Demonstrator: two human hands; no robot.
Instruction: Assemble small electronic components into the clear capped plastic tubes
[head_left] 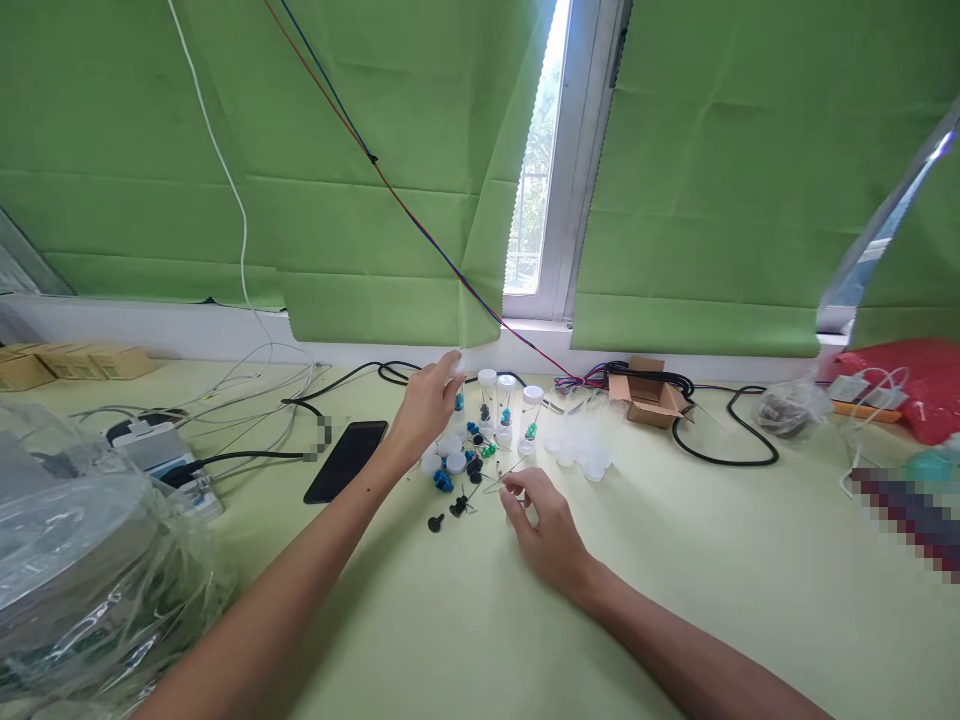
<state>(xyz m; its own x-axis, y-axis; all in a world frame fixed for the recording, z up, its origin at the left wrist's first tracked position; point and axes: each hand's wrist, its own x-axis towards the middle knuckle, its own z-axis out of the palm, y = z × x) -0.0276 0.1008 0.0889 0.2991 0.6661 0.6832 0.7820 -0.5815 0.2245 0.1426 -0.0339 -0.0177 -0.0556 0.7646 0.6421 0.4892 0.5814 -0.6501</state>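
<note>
My left hand [429, 405] is closed around the white top of a small clear vial standing at the left end of a row. Beside it stand white-capped vials [531, 420] with blue, black or green pieces inside. My right hand [546, 525] rests near the table, thumb and forefinger curled together by some thin wire-like pieces [493, 489]; what lies in the pinch is too small to make out. Between the hands are loose white caps [455, 462], small blue parts [443, 481], green parts [489, 451] and black knob-like parts [436, 523].
A black phone [346, 462] lies left of the parts. Clear plastic cups or lids [581, 450] and an open cardboard box [646, 392] are to the right. Black cables [724, 461] run along the back. Plastic wrapping [97, 560] fills the left front; a power strip [161, 455] lies behind it.
</note>
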